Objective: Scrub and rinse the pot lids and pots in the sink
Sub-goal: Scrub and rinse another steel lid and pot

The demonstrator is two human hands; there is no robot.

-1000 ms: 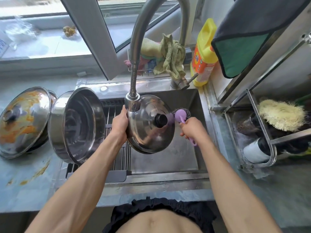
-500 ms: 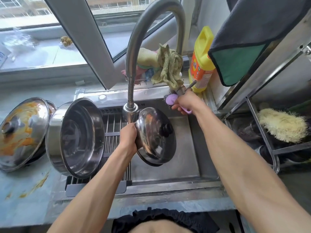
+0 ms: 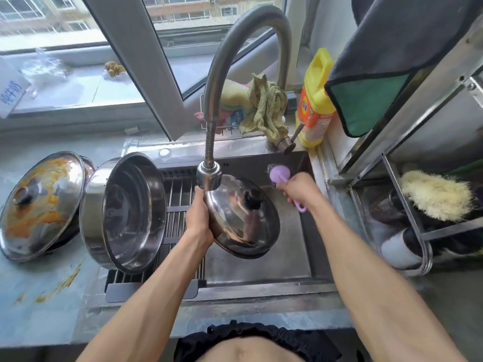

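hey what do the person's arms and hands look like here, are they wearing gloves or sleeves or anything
No gloves and no sleeves: both forearms are bare all the way into the frame. The left hand and right hand carry no rings, watch or wristband that can be seen. The only clothing in view is a dark, gathered fabric edge at the waist, at the bottom of the picture.
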